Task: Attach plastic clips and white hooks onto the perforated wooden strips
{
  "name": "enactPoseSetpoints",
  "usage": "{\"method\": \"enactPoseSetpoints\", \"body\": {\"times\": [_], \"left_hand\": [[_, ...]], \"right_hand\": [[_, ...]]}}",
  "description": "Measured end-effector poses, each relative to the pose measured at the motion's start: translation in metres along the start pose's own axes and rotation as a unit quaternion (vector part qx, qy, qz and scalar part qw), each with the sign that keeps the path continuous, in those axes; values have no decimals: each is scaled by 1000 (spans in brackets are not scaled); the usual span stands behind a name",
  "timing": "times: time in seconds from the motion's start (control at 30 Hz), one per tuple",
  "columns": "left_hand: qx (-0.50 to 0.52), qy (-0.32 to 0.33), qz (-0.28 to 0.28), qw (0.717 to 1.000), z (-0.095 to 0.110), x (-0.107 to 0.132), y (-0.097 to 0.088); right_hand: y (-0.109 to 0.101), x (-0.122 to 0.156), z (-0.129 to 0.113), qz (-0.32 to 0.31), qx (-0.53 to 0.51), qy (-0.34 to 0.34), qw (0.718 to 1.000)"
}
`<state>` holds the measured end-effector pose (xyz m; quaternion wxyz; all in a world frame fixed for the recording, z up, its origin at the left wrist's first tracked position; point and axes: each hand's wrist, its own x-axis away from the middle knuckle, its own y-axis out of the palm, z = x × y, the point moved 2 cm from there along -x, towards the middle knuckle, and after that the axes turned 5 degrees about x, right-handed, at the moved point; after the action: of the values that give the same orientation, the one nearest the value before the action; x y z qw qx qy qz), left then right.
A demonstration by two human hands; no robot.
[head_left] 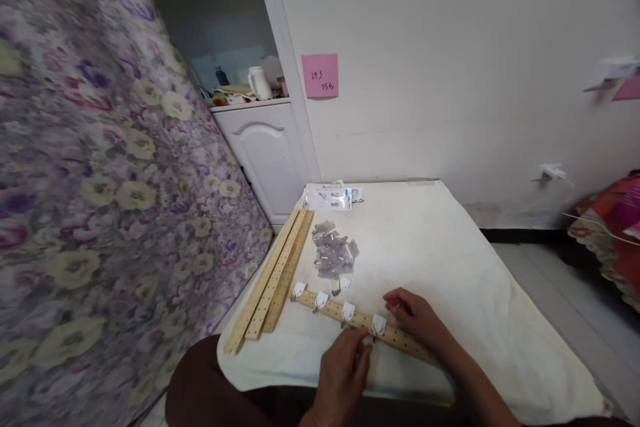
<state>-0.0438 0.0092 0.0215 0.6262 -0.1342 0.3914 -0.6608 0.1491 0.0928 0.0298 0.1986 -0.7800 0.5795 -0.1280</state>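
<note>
There it lay — a pale wooden strip [333, 309], pierced with dark holes, four white tags [379, 325] spaced along it and small metal pieces [315, 310] beside them. Its long axis slanted across the near part of the surface [405, 233], from far left to near right. The left hand [343, 370] had its fingers bunched at the strip's near edge; the right hand [407, 313] curled over its right part — whether either pinched anything, I couldn't tell. Beyond, grey see-through packets [333, 257] sat heaped, metal glinting among them, their exact contents unclear.
</note>
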Motion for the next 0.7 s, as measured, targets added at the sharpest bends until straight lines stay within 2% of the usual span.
{"method": "enactPoseSetpoints", "body": {"times": [0.17, 0.33, 0.53, 0.7], "left_hand": [[-88, 70, -49, 993, -4, 5, -8], [-119, 104, -30, 987, -8, 7, -3], [-106, 158, 8, 982, -14, 8, -4], [-116, 180, 21, 977, -21, 9, 1]], "right_hand": [[1, -9, -10, 14, 16, -1, 1000], [27, -34, -43, -24, 100, -10, 995], [77, -73, -66, -51, 276, -54, 958], [93, -89, -67, -79, 369, -65, 924]]}}
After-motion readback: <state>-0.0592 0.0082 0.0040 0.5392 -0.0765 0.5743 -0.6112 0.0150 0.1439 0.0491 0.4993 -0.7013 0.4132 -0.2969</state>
